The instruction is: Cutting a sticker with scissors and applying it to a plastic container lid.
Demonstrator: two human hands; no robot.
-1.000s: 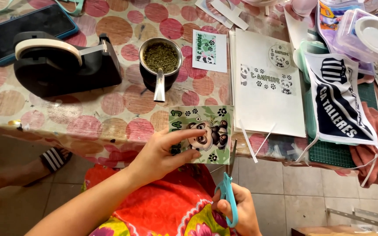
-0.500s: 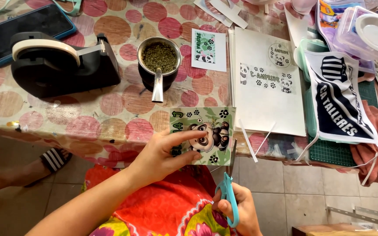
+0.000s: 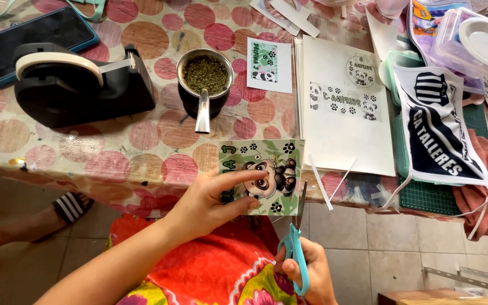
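Work in hand: a green panda picture card (image 3: pixel 262 176) is being trimmed with teal-handled scissors (image 3: pixel 296 243) along its right edge.
Done so far: the blades are set at the lower right corner of the card; the cut is judged to be barely begun, since the right edge above the blades reads as whole.
Left to do: nearly the full right edge, by this judgement; whether the other edges need trimming cannot be told.
Left hand (image 3: pixel 213 200): closed on the card, thumb beneath and fingers spread over its face, index finger laid across the panda.
Right hand (image 3: pixel 306 271): its grip is closed through the scissor loops; the blades are slightly parted, pointing up beside the card.
Place of the card: held off the near edge of the worktop (image 3: pixel 86 152), over the lap, just below the white printed sheet (image 3: pixel 345 107).
Look of the card: rectangular, glossy, pale green, with a cartoon panda, leaves, black paw prints and lettering at the left.
Beside the card: thin white paper strips (image 3: pixel 318 182) to its right; a metal cup of green herb (image 3: pixel 204 82) above it; a black tape dispenser (image 3: pixel 74 85) up and left.
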